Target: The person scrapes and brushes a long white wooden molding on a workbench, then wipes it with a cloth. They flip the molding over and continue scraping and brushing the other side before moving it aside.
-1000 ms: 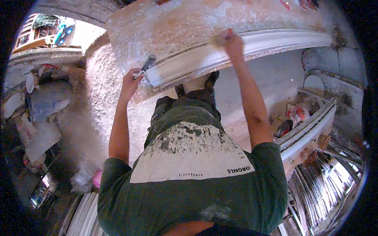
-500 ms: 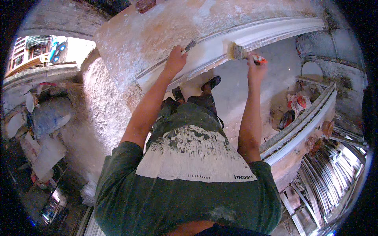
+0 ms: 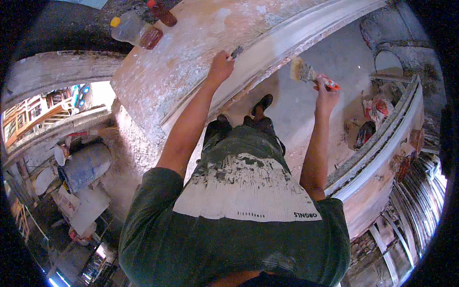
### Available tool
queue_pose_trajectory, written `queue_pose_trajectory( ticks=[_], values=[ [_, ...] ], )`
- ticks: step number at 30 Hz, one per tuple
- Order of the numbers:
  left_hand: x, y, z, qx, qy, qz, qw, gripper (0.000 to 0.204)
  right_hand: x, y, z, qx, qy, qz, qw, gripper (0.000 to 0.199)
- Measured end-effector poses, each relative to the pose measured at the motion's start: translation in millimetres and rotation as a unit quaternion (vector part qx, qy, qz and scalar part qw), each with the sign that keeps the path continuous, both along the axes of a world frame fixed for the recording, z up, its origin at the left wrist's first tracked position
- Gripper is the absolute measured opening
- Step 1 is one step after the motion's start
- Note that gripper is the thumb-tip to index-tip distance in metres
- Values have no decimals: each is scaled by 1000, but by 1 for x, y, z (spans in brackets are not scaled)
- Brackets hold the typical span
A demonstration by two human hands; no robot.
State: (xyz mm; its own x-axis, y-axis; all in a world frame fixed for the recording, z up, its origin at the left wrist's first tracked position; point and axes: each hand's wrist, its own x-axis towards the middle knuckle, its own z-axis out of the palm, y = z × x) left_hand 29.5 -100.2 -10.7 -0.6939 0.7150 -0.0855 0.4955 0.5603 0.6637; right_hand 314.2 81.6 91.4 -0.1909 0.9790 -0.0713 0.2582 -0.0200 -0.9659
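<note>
Gripping a small scraper point(image 3: 236, 51) in left hand point(image 3: 221, 67) against the plaster moulding point(image 3: 287, 40); right hand point(image 3: 326, 93) clutching a paintbrush point(image 3: 306, 74) just below it.

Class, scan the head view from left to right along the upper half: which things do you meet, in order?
Plastic bottle with yellow cap → left hand gripping a small tool → paintbrush → right hand → red bag on the floor.

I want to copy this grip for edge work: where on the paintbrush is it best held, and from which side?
Grip the paintbrush by its red handle, as the right hand does, coming from the handle end on the right. The bristle head points left toward the white moulding, so a hand behind the ferrule stays off the bristles.
</note>
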Motion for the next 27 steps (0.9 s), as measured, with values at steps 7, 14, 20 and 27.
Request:
queue_pose_trajectory(
  ticks=[7,14,20,27],
  values=[
    [-25,-162,17,-27,144,-157,977,29,45,32,-19,1,-15,-32,999,23],
    [-42,-153,20,-24,-114,-128,985,21,104,25,-62,-76,58,-169,981,23],
    [-22,52,24,-32,80,-198,976,28,88,50,-45,-80,27,-123,989,24],
    [-12,-143,25,-54,-188,84,977,28,92,101,-47,-12,-72,-90,993,25]
  ],
)
